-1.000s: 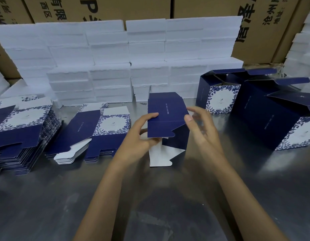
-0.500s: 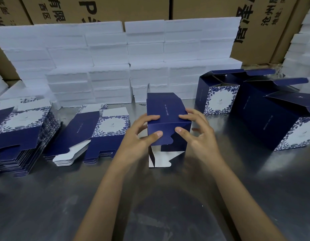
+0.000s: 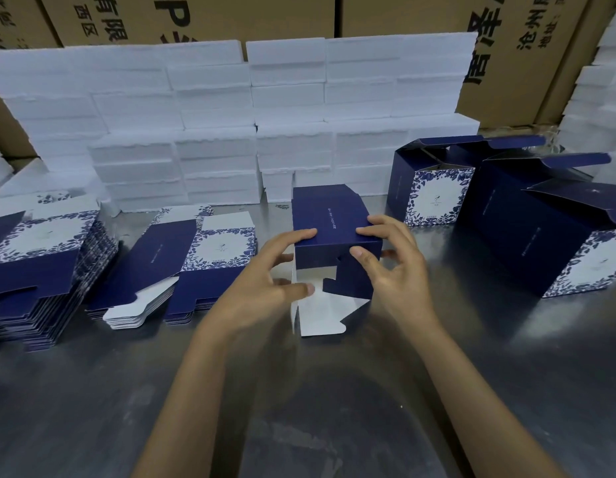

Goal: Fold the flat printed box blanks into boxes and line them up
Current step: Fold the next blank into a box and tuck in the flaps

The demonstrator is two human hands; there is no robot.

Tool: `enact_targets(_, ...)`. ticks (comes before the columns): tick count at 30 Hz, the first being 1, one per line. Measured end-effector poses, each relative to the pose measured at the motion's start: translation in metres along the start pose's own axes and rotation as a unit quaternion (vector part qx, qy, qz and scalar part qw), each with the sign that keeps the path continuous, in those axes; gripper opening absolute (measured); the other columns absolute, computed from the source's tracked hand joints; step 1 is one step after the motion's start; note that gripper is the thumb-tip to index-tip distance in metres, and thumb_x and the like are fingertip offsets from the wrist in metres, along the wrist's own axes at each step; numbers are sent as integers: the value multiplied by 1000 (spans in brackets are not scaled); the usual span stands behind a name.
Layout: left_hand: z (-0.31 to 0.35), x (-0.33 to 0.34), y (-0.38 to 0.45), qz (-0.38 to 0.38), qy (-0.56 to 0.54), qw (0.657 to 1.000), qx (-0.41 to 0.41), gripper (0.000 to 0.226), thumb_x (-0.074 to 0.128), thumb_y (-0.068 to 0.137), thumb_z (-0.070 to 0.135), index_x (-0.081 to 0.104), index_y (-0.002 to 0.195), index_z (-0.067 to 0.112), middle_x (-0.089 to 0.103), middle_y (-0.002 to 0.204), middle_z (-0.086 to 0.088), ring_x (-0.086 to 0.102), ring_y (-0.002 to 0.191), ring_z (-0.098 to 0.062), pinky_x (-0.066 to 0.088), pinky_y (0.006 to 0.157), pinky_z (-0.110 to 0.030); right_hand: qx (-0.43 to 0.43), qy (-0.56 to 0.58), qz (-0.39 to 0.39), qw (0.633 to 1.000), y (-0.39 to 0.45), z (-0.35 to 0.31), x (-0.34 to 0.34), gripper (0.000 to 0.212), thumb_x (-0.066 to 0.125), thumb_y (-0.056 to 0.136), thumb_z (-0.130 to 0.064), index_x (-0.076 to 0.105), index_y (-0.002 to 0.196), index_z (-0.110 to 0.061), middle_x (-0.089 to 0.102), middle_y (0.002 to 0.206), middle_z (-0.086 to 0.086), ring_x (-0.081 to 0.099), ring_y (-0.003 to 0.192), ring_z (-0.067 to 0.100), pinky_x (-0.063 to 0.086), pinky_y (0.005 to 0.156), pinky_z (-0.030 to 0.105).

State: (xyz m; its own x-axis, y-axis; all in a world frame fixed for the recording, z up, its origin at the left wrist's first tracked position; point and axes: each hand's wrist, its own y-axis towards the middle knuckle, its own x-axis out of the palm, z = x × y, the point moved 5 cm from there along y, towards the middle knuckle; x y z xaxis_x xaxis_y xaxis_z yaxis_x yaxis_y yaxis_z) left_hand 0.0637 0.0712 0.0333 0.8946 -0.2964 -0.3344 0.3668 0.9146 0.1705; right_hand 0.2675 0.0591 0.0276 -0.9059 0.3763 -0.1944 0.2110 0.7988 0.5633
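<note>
A navy blue box blank [image 3: 329,220], half folded into a box, lies on its side at the middle of the metal table [image 3: 299,408]. Its end flaps face me: one navy flap is folded across, and a white flap [image 3: 322,313] hangs down onto the table. My left hand [image 3: 265,284] grips the box's left edge, with its thumb on the white flap. My right hand [image 3: 393,267] holds the right edge, with its thumb pressing the navy flap. Two folded boxes [image 3: 434,194] [image 3: 548,236] stand in a row to the right, with their top flaps open.
Stacks of flat blanks lie at the left [image 3: 41,267] and centre left [image 3: 189,267]. White foam blocks [image 3: 230,122] are piled along the back, and more rise at the far right [image 3: 599,94]. Brown cartons [image 3: 506,46] stand behind them.
Both hands have closed in on the box's near end. The navy end flap has been pushed further down across the opening, and the left thumb has dropped onto the white flap.
</note>
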Motion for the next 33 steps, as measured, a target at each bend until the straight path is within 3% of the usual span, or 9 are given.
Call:
enact_targets(2,6,0,1,87,-9,996,23,49,78,85,12,66,117,47,47,144,15,44,131,4,47,97,-22,17,16,-21,999,-1,-2,2,25,76,88,-5,71,105,-22,55,133,-6,52,123,-5,43,95,17)
enact_targets(5,10,8,2,176,-8,983,58,29,78,86,15,74,104,37,41,149,17,40,136,5,39,101,-21,39,47,-44,997,-3,-7,9,29,79,86,-7,74,102,-31,51,138,-7,49,129,-1,43,100,19)
enact_targets(10,8,18,3,218,-25,973,67,26,80,84,15,76,97,37,41,147,17,40,132,11,36,88,-1,39,14,-28,999,-7,-13,18,32,81,85,-17,72,97,-45,47,136,-15,39,134,6,30,107,9)
enact_targets(17,7,18,5,214,-41,974,64,24,79,84,15,77,93,37,43,145,16,43,130,11,39,91,-12,36,5,-3,999,-6,-12,21,34,80,86,-15,71,91,-47,51,129,-19,41,131,11,28,102,3)
enact_targets(21,5,12,5,197,-79,975,60,21,80,83,14,78,95,31,47,144,15,50,128,5,51,98,-27,35,57,-26,997,-5,-8,14,38,79,86,-7,73,97,-43,54,131,-12,44,134,16,37,115,32)
enact_targets(24,6,14,4,210,-72,973,70,21,79,84,12,78,93,31,49,143,14,52,126,4,52,93,-22,45,71,-23,996,-3,-6,12,35,78,86,-4,75,93,-38,55,129,-10,46,134,21,41,112,46)
enact_targets(27,4,9,4,183,-70,978,69,26,78,85,13,78,96,37,48,144,18,49,127,8,48,89,-11,60,89,-40,993,-3,-3,9,32,76,88,-6,76,100,-35,56,133,-11,48,133,13,48,106,38)
enact_targets(30,-3,4,6,161,-117,979,48,31,77,85,11,79,95,41,52,144,15,50,127,9,51,91,-16,70,148,-47,985,-3,-2,1,32,72,90,-1,75,111,-24,59,137,-5,57,120,-5,51,86,14)
enact_targets(33,-4,4,8,187,-110,975,47,34,76,85,7,79,91,41,59,140,7,51,123,13,47,87,-7,62,118,-44,990,0,1,-3,19,72,90,0,76,101,-16,62,136,-1,58,116,-10,49,81,11)
